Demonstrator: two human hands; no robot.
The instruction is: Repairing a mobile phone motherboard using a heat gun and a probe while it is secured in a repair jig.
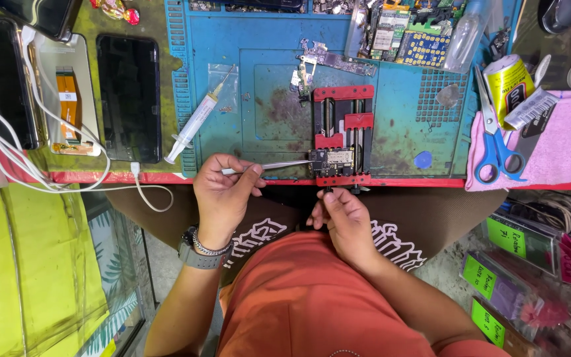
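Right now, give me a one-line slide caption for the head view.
Left hand points tweezers at a small circuit board clamped in a red holder; right hand works below the holder.

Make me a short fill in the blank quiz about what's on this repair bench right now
1. The left hand holds metal ____ toward the circuit board.
2. The board sits clamped in a ____ coloured holder.
3. The scissors have ____ handles.
4. The syringe lies on the ____ mat.

Answers: tweezers; red; blue; blue

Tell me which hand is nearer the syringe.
Left. The left hand holds tweezers just below the syringe's tip; the right hand sits farther off, under the red clamp.
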